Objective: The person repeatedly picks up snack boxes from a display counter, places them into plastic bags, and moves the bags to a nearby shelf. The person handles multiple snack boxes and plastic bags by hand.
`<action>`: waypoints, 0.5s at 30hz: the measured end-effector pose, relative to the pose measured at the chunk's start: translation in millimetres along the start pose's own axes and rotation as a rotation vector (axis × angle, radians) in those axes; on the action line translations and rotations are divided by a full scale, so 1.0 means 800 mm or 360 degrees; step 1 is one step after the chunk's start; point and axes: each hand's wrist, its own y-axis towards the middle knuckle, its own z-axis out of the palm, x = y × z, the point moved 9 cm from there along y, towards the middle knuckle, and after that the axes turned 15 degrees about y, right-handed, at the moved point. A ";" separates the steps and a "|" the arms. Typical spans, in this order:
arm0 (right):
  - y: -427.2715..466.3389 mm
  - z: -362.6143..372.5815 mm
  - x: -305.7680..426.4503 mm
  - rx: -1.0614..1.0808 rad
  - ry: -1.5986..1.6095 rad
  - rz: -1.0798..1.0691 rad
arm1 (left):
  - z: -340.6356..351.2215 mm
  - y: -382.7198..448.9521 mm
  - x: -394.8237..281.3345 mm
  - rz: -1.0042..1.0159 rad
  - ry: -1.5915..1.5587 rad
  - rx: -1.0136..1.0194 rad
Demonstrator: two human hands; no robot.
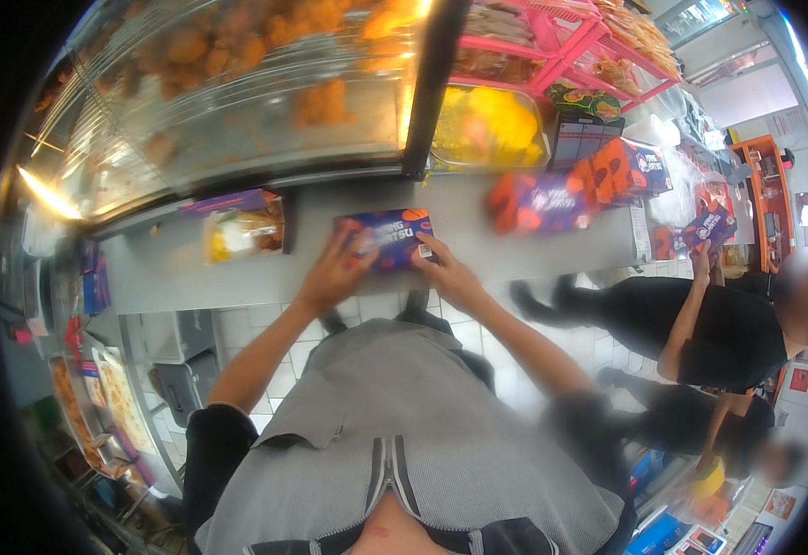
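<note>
A purple printed cardboard food box lies on the grey counter in front of me, its lid side up. My left hand covers its left end, fingers spread over the top. At the right end, my right hand grips the edge and near corner. To the left stands an open food box holding something yellow and browned pieces; glare hides part of it. Right of my hands is a blurred orange and purple box.
Behind the counter edge is a glass display case of fried food. A tray of yellow food sits beneath pink baskets. Stacked boxes stand at right. A co-worker holds a purple box; another person is nearby.
</note>
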 end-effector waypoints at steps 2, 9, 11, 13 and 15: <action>-0.009 0.005 -0.004 0.0051 -0.0055 -0.0054 | 0.000 -0.006 0.001 -0.0056 -0.0119 0.0126; 0.004 0.006 -0.015 0.0005 0.0043 0.0265 | -0.005 0.006 0.027 -0.0587 -0.0226 -0.0036; 0.012 0.002 -0.027 -0.0366 0.0148 0.0429 | 0.000 0.012 0.043 -0.0829 -0.0310 -0.0091; 0.013 0.010 -0.042 -0.0684 0.0165 0.0583 | 0.012 0.024 0.041 -0.0770 -0.0500 0.0055; 0.002 0.021 -0.062 -0.0909 0.0558 0.0715 | 0.013 0.033 0.032 -0.0599 -0.0368 0.0263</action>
